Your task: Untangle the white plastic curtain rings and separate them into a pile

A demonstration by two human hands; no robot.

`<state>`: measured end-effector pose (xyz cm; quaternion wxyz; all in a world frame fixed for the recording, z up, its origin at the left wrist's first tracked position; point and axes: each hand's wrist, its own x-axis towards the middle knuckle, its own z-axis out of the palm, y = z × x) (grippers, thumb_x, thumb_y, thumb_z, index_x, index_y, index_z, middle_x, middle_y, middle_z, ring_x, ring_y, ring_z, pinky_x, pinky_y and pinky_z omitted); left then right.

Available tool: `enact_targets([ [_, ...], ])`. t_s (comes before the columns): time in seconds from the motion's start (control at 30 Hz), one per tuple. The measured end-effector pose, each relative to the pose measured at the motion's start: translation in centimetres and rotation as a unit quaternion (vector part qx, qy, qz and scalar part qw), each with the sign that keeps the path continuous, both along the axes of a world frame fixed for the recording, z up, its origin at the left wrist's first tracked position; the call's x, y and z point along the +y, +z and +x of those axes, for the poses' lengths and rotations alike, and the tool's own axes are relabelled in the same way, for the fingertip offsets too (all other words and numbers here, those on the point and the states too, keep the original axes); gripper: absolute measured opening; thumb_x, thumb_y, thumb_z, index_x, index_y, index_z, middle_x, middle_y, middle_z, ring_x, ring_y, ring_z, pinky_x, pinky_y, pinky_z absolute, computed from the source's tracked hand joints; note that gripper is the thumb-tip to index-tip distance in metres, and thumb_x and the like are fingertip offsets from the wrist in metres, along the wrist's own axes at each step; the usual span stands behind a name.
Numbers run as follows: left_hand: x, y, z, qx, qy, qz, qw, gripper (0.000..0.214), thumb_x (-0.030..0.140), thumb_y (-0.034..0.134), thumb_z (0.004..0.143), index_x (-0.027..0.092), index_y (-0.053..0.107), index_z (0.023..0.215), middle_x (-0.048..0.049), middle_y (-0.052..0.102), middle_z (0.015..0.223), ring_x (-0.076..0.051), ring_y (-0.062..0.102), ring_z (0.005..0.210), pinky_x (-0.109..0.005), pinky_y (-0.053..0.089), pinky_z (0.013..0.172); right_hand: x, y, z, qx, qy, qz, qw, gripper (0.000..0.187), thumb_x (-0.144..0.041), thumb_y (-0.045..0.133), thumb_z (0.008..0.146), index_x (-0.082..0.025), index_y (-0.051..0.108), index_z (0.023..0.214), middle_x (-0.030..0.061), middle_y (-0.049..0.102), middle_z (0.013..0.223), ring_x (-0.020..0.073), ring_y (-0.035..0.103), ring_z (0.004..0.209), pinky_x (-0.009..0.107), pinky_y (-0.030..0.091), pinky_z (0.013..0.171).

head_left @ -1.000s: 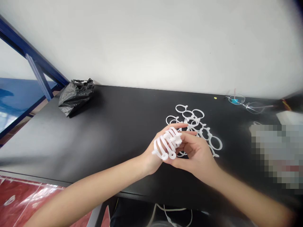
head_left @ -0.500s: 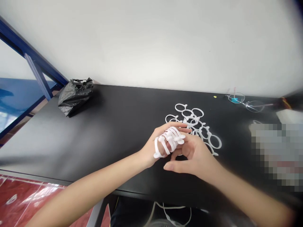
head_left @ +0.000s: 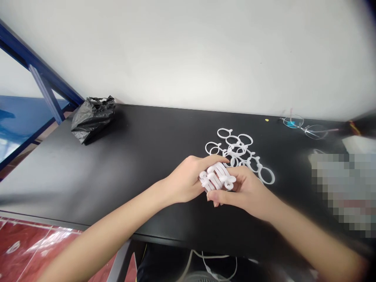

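A bunch of white rings with small round tabs [head_left: 216, 178] sits between my two hands above the table. My left hand [head_left: 186, 178] is closed on it from the left, with one finger stretched along its far side. From the right, my right hand [head_left: 249, 188] grips the bunch, its thumb across the near edge. Whether any rings still go around the left fingers I cannot tell. Just beyond the hands, a loose pile of similar white rings [head_left: 266, 176] lies on the black table [head_left: 147, 149]; the hands hide its near part.
A crumpled black plastic bag [head_left: 94, 117] rests at the table's back left, beside a blue metal frame [head_left: 44, 74]. Eyeglasses [head_left: 315, 132] lie at the back right, near a small yellow bit [head_left: 266, 120]. A blurred-out item [head_left: 346, 192] is at the right. Cables [head_left: 211, 257] show below the front edge.
The rings have slid from around my left hand toward its fingertips. My right hand has closed on them, and my left hand has shifted slightly left.
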<state>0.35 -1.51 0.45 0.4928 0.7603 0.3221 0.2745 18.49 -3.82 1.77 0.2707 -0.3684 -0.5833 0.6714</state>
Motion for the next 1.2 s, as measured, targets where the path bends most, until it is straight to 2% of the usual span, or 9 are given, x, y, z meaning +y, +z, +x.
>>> enact_targets([
  [0.1, 0.1, 0.0, -0.2, 0.092, -0.042, 0.056, 0.993, 0.03, 0.021, 0.055, 0.085, 0.016, 0.057, 0.115, 0.0023, 0.067, 0.062, -0.016, 0.063, 0.056, -0.023, 0.044, 0.056, 0.2, 0.0, 0.1, 0.008, 0.063, -0.055, 0.996, 0.018, -0.034, 0.071, 0.084, -0.016, 0.074, 0.081, 0.0018, 0.074, 0.073, 0.0112, 0.069, 0.057, 0.021, 0.055, 0.052],
  [0.2, 0.0, -0.2, 0.1, 0.133, -0.076, 0.098, 0.983, 0.037, 0.017, 0.059, 0.079, 0.016, 0.054, 0.116, 0.0024, 0.067, 0.061, -0.016, 0.062, 0.053, -0.022, 0.039, 0.051, 0.2, -0.3, -0.1, 0.019, 0.104, -0.091, 0.99, 0.027, -0.039, 0.066, 0.087, -0.014, 0.073, 0.084, 0.007, 0.077, 0.084, 0.0137, 0.074, 0.064, 0.017, 0.051, 0.048],
  [0.3, -0.3, -0.6, 0.4, 0.194, -0.08, 0.165, 0.964, 0.046, 0.012, 0.06, 0.073, 0.016, 0.052, 0.118, 0.0028, 0.064, 0.06, -0.016, 0.057, 0.047, -0.023, 0.032, 0.047, 0.1, -0.7, -0.3, 0.016, 0.089, -0.153, 0.984, 0.028, -0.041, 0.069, 0.085, -0.013, 0.072, 0.085, 0.0091, 0.078, 0.09, 0.0149, 0.075, 0.062, 0.014, 0.047, 0.042],
  [0.4, -0.3, -0.9, 0.5, 0.223, -0.063, 0.206, 0.951, 0.039, 0.012, 0.06, 0.072, 0.017, 0.055, 0.111, 0.0049, 0.058, 0.056, -0.015, 0.053, 0.044, -0.023, 0.028, 0.047, 0.1, -1.1, -0.3, 0.008, 0.071, -0.199, 0.977, 0.029, -0.042, 0.07, 0.084, -0.013, 0.071, 0.087, 0.0091, 0.078, 0.088, 0.0145, 0.074, 0.057, 0.013, 0.044, 0.039],
  [0.67, 0.3, -0.4, -0.2, 0.123, -0.053, 0.107, 0.985, 0.012, 0.018, 0.053, 0.086, 0.017, 0.056, 0.097, 0.0016, 0.064, 0.067, -0.011, 0.056, 0.052, -0.02, 0.035, 0.05, 0.5, 0.0, 0.1, 0.08, 0.11, -0.134, 0.982, 0.032, -0.04, 0.064, 0.089, -0.013, 0.074, 0.102, 0.0125, 0.078, 0.097, 0.0188, 0.077, 0.08, 0.022, 0.059, 0.06],
  [0.73, 0.2, -0.5, -0.1, 0.145, -0.054, 0.121, 0.98, 0.014, 0.019, 0.054, 0.086, 0.016, 0.057, 0.099, 0.0012, 0.064, 0.067, -0.011, 0.054, 0.05, -0.021, 0.034, 0.049, 0.5, 0.1, 0.2, 0.07, 0.111, -0.149, 0.98, 0.036, -0.042, 0.056, 0.094, -0.012, 0.075, 0.101, 0.0136, 0.078, 0.099, 0.0184, 0.077, 0.08, 0.022, 0.06, 0.062],
  [0.87, -0.1, -1.1, 0.2, 0.216, -0.062, 0.204, 0.953, 0.017, 0.018, 0.054, 0.084, 0.015, 0.058, 0.101, 0.0003, 0.061, 0.066, -0.012, 0.048, 0.046, -0.024, 0.027, 0.048, 0.6, -0.3, 0.4, 0.051, 0.128, -0.197, 0.971, 0.034, -0.043, 0.059, 0.093, -0.012, 0.073, 0.101, 0.0147, 0.075, 0.109, 0.0204, 0.077, 0.085, 0.024, 0.061, 0.065],
  [1.03, -0.2, -1.5, 0.2, 0.205, -0.07, 0.274, 0.937, 0.027, 0.024, 0.047, 0.094, 0.012, 0.055, 0.118, -0.0044, 0.066, 0.075, -0.016, 0.055, 0.054, -0.026, 0.029, 0.05, 0.8, -0.7, 0.7, 0.063, 0.124, -0.227, 0.964, 0.03, -0.04, 0.065, 0.089, -0.015, 0.07, 0.106, 0.013, 0.076, 0.106, 0.0226, 0.076, 0.089, 0.028, 0.063, 0.069],
  [1.2, 0.3, -1.0, -0.4, 0.176, -0.043, 0.251, 0.951, 0.016, 0.024, 0.049, 0.093, 0.013, 0.06, 0.097, -0.0017, 0.062, 0.066, -0.013, 0.05, 0.051, -0.023, 0.03, 0.049, 0.0, -0.3, -0.1, 0.057, 0.085, -0.125, 0.987, 0.028, -0.04, 0.067, 0.088, -0.014, 0.073, 0.093, 0.0082, 0.077, 0.093, 0.0168, 0.076, 0.081, 0.024, 0.061, 0.07],
])
